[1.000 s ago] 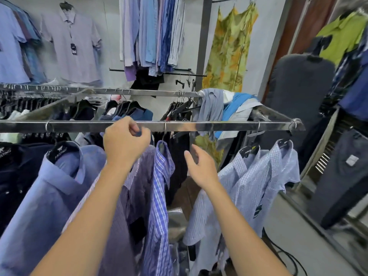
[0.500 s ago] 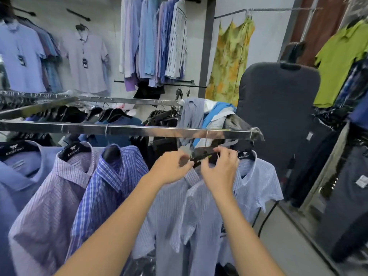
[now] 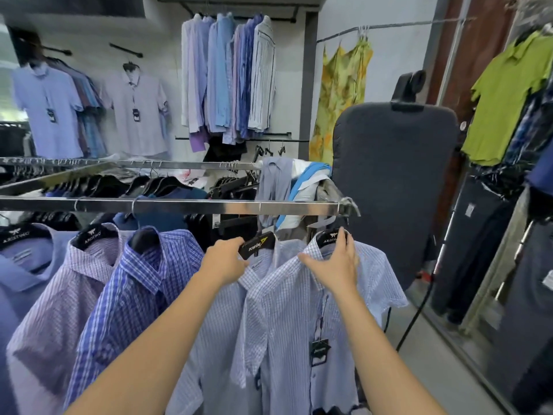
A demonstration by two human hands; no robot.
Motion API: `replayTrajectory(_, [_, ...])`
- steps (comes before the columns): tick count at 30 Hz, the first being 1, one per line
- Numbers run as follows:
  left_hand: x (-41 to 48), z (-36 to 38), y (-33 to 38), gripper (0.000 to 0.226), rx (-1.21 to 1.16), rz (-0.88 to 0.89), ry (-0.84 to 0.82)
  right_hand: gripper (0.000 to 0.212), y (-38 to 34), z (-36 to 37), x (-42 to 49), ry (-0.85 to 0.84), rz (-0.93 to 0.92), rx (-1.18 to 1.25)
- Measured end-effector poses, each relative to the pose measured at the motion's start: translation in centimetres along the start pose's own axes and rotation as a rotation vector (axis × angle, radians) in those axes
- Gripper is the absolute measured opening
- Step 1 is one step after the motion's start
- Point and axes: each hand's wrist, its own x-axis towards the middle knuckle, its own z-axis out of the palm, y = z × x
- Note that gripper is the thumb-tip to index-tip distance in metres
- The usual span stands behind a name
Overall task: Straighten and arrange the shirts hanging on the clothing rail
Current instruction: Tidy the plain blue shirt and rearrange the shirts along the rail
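A chrome clothing rail [image 3: 185,206] runs across in front of me with several shirts under it. My left hand [image 3: 225,260] grips the black hanger [image 3: 258,243] and collar of a pale striped shirt [image 3: 209,348]. My right hand [image 3: 336,265] holds the collar of the light checked shirt [image 3: 293,324] at the rail's right end, fingers curled over its hanger. A blue checked shirt [image 3: 134,289] and a lilac checked shirt [image 3: 59,301] hang to the left.
A dark grey padded board [image 3: 392,181] stands upright just past the rail's right end, with a black cable [image 3: 414,319] on the floor. A second rail [image 3: 134,164] with dark hangers runs behind. Shirts hang on the back wall and a green shirt [image 3: 505,97] at right.
Both hands left the rail and the blue checked shirt and moved right to the two last shirts. They have since spread apart, the right hand sliding onto the end shirt's collar.
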Motion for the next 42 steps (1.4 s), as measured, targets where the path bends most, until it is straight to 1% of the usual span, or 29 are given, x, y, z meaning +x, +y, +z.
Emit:
replayTrajectory(3, [-0.4, -0.9, -1.3, 0.025, 0.041, -0.041, 0.002, 0.123, -0.1, 0.1, 0.5, 0.001, 0.000, 0.138])
replayTrajectory(8, [-1.4, -2.2, -3.0, 0.022, 0.054, -0.133, -0.002, 0.117, -0.7, 0.7, 1.2, -0.021, -0.007, 0.198])
replayTrajectory(12, [-1.7, -3.1, -2.9, 0.027, 0.102, -0.137, 0.024, 0.113, -2.1, 2.1, 0.4, -0.106, -0.075, 0.201])
replayTrajectory(16, [-2.2, -3.9, -2.7, 0.033, 0.145, -0.184, -0.002, 0.113, -3.2, 3.1, -0.4, -0.215, -0.133, 0.210])
replayTrajectory(18, [-2.7, -4.9, -1.4, 0.033, 0.220, -0.202, 0.058, 0.113, -3.5, 3.1, -0.4, -0.256, -0.132, 0.215])
replayTrajectory(20, [-3.2, -6.2, 1.1, 0.029, 0.239, -0.181, 0.211, 0.114, -3.8, 3.2, -0.5, -0.288, -0.144, 0.219])
replayTrajectory(22, [-3.2, -7.3, 4.3, 0.033, 0.175, -0.087, 0.338, 0.116, -3.9, 3.4, -0.6, -0.306, -0.169, 0.239])
replayTrajectory(23, [-3.1, -7.7, 5.8, 0.033, 0.109, -0.020, 0.359, 0.117, -3.9, 3.5, -0.7, -0.308, -0.182, 0.252])
replayTrajectory(25, [-2.3, -8.2, 8.5, 0.027, -0.032, 0.110, 0.346, 0.118, -4.0, 3.6, -0.9, -0.315, -0.186, 0.282])
replayTrajectory(26, [-1.6, -8.2, 9.5, 0.029, -0.065, 0.165, 0.344, 0.119, -4.0, 3.6, -1.1, -0.324, -0.178, 0.295])
replayTrajectory(29, [1.0, -7.7, 11.8, 0.042, -0.016, 0.294, 0.337, 0.117, -4.1, 3.4, -1.4, -0.340, -0.162, 0.292])
replayTrajectory(32, [3.3, -6.8, 13.2, 0.054, 0.100, 0.314, 0.242, 0.114, -3.8, 2.8, -1.6, -0.353, -0.148, 0.293])
replayTrajectory(34, [4.1, -6.3, 13.5, 0.052, 0.155, 0.305, 0.185, 0.111, -3.6, 2.4, -1.6, -0.365, -0.137, 0.284])
replayTrajectory(37, [4.7, -5.8, 13.5, 0.030, 0.107, 0.289, 0.232, 0.106, -3.2, 1.7, -1.6, -0.365, -0.128, 0.277])
replayTrajectory(38, [4.7, -5.6, 13.5, 0.027, 0.090, 0.278, 0.249, 0.104, -3.1, 1.4, -1.6, -0.366, -0.129, 0.276])
replayTrajectory(42, [4.9, -5.4, 13.8, 0.030, -0.029, 0.217, 0.248, 0.102, -2.9, 0.8, -1.7, -0.358, -0.141, 0.251])
